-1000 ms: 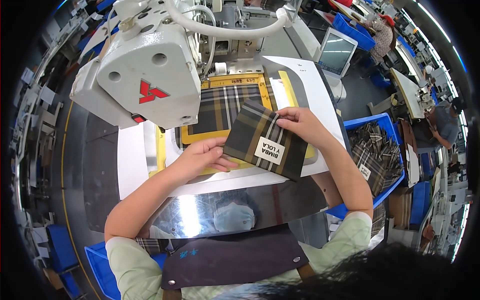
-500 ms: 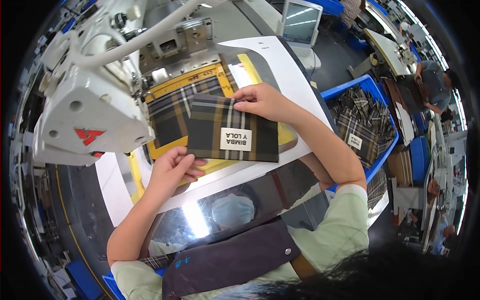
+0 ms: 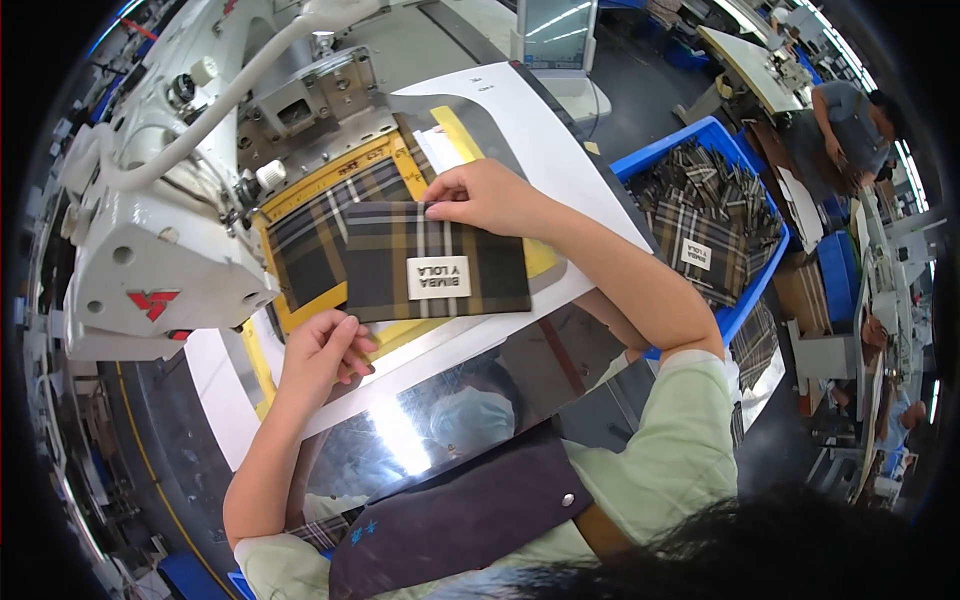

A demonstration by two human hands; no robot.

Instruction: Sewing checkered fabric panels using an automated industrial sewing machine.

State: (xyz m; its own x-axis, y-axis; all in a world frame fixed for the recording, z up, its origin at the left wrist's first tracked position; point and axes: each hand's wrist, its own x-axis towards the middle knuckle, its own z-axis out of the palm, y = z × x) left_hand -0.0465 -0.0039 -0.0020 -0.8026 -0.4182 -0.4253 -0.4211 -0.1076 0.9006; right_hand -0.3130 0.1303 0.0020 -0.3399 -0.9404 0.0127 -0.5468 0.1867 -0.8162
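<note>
A dark plaid fabric panel [image 3: 485, 265] with brown and white stripes and a sewn white label [image 3: 438, 278] lies tilted in front of a sewing machine [image 3: 165, 255]. My right hand [image 3: 485, 200] pinches its upper edge between thumb and fingers. At the lower left corner, my left hand [image 3: 325, 355] has thumb and forefinger closed at the fabric, its other fingers loosely curled below. Behind the panel, a yellow clamp frame [image 3: 352, 160] surrounds another plaid piece [image 3: 315, 225], partly hidden by the panel and the machine head.
A blue bin [image 3: 735, 325] at right holds a heap of plaid pieces, one labelled piece on top. White sheet [image 3: 600, 225] and a shiny metal table edge [image 3: 400, 440] lie under my arms. A screen [image 3: 557, 35] stands beyond; a person [image 3: 850, 130] works far right.
The whole view has shifted a little, moving the machine, panel and bin left in the picture. Both hands stay at the panel, which keeps nearly the same place against the clamp frame.
</note>
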